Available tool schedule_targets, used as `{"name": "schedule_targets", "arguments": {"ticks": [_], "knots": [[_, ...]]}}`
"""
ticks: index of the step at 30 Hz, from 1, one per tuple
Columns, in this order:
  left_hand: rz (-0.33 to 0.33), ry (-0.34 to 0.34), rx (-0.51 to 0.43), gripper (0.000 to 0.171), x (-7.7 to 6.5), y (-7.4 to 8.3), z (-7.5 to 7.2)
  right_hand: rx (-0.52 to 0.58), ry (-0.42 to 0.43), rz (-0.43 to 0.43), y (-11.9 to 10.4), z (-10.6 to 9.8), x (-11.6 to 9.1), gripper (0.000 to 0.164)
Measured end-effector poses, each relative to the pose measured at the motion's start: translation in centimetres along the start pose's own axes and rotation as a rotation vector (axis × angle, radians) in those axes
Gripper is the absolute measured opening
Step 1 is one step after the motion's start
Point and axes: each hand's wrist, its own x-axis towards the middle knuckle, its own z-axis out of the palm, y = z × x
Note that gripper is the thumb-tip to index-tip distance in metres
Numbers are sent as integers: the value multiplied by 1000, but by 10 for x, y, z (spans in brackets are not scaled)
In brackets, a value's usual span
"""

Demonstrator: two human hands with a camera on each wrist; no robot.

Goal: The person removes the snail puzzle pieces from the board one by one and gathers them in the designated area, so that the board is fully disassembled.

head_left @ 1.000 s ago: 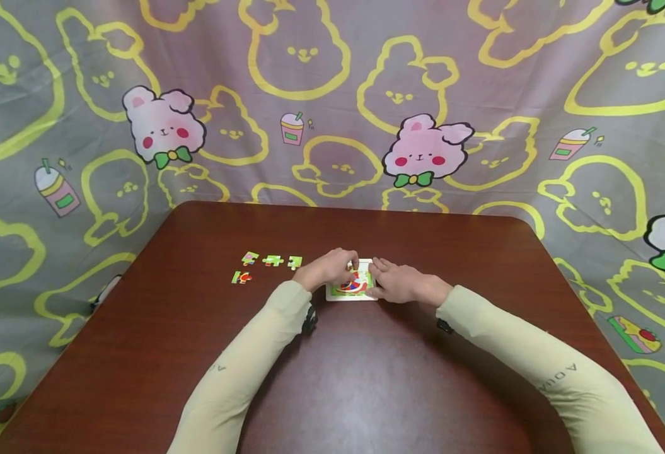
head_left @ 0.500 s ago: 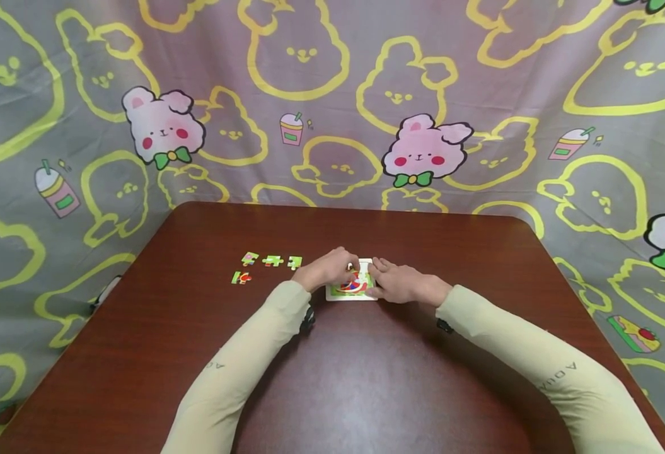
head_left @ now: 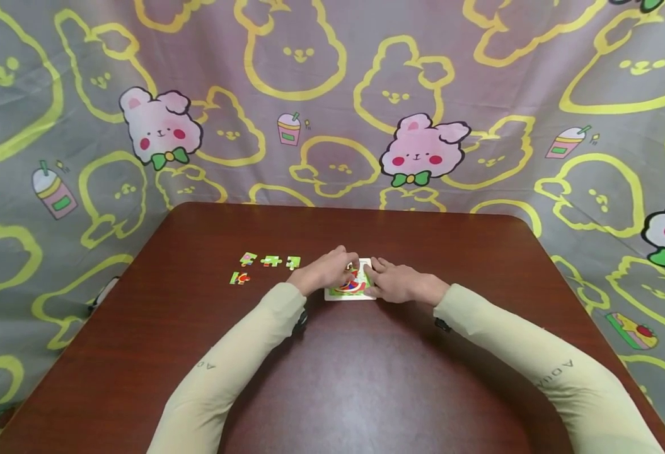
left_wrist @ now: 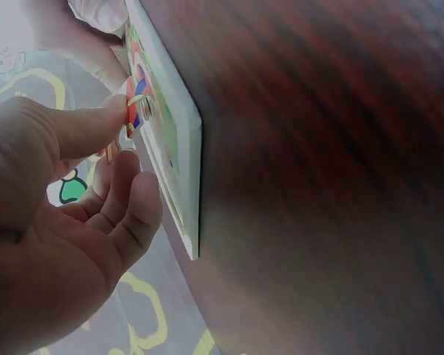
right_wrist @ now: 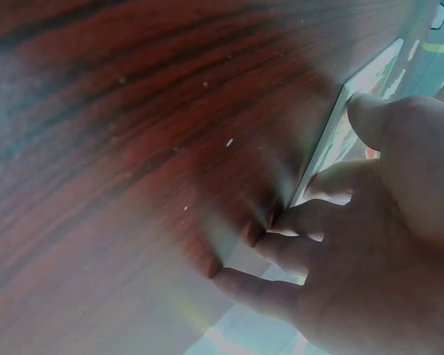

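A white-rimmed jigsaw board (head_left: 335,297) with a colourful printed picture lies flat on the table. Over its left part, my left hand (head_left: 328,268) pinches a red, blue and yellow puzzle piece (left_wrist: 135,107) between thumb and fingers, the piece tilted up at the board's surface. The other left fingers are loosely bent beside the rim. Across from it, my right hand (head_left: 403,282) rests along the board's right side, fingers stretched out. The right thumb (right_wrist: 364,122) lies on the board's near corner, and other fingertips reach down to the tabletop.
Several loose green puzzle pieces lie left of the board, among them a green-and-white piece (head_left: 271,260) and one with a red shape (head_left: 241,278). The brown table (head_left: 332,378) backs onto a patterned curtain (head_left: 338,94).
The hands stay almost in place on the board. My left forearm has shifted slightly left, and the whole view has drifted a little.
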Motion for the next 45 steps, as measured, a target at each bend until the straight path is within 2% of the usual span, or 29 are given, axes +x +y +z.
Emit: {"name": "schedule_targets", "arguments": {"ticks": [9, 16, 22, 28, 34, 45], "knots": [[52, 62, -8, 14, -6, 2, -6, 8, 18, 1, -1, -4, 0, 70], [79, 38, -78, 13, -9, 4, -5, 8, 0, 4, -1, -2, -2, 70], [52, 43, -101, 12, -11, 2, 0, -4, 14, -5, -1, 0, -1, 70], [11, 42, -136, 11, -13, 0, 2, 0, -8, 0, -2, 0, 0, 69], [-31, 43, -162, 12, -16, -2, -4, 9, -15, -3, -2, -2, 0, 68], [-20, 41, -165, 17, -25, -11, -17, 13, 0, -8, 2, 3, 2, 70]]}}
